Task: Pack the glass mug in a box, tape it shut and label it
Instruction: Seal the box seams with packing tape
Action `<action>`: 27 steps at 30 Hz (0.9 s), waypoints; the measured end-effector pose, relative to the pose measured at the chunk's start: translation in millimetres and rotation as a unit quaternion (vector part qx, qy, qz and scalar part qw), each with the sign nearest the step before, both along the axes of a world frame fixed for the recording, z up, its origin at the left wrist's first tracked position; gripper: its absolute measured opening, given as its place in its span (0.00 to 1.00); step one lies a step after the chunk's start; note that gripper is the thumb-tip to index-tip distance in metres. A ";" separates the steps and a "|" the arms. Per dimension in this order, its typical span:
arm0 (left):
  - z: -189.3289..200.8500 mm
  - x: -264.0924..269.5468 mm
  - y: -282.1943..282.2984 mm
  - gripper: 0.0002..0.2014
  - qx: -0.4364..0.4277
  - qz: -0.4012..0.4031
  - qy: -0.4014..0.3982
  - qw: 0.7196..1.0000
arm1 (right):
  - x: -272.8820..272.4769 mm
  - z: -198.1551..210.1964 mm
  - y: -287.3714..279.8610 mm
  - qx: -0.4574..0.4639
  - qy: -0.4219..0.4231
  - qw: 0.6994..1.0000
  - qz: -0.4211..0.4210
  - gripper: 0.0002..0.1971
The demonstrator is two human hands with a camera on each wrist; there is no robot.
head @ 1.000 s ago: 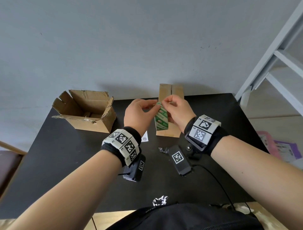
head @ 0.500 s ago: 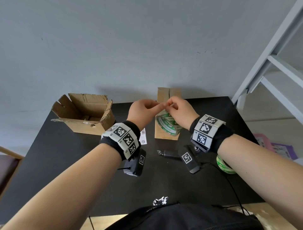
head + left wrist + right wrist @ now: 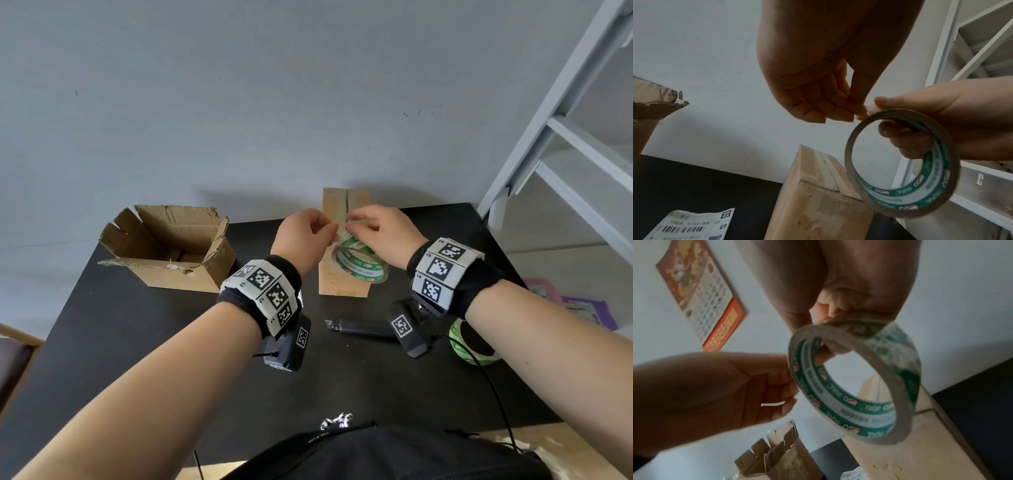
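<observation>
A roll of green-printed packing tape (image 3: 359,267) hangs in the air in front of a closed, upright cardboard box (image 3: 344,284). My right hand (image 3: 354,228) grips the roll (image 3: 902,164), with fingers (image 3: 904,138) hooked through its core and the thumb on top. My left hand (image 3: 329,230) pinches the tape end at the roll's upper edge, thumb against fingertips (image 3: 858,112). The right wrist view shows the roll (image 3: 855,382) above the box (image 3: 910,451), with the left hand (image 3: 789,386) beside it. No glass mug is in view.
An open, torn cardboard box (image 3: 171,250) stands at the left of the black table (image 3: 137,342). A black utility knife (image 3: 359,327) and a second tape roll (image 3: 474,342) lie near my right wrist. A barcode label (image 3: 688,225) lies left of the closed box. White shelving (image 3: 565,154) stands at the right.
The roll has turned from edge-on to tilted, so its ring opening now shows. Both hands stay on it, and the left fingers have closed onto its upper edge.
</observation>
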State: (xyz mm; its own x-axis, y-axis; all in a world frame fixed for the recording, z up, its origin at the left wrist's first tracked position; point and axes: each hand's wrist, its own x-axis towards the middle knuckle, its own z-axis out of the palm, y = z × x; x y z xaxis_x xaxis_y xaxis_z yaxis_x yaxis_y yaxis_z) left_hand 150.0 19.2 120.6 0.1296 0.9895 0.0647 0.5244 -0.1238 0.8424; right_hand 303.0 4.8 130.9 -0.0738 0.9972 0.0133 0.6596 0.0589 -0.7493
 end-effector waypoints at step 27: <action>-30.7 -13.9 6.0 0.12 -0.040 0.055 0.017 0.998 | 15.9 -4.0 12.8 -0.067 -0.186 0.979 0.036 0.24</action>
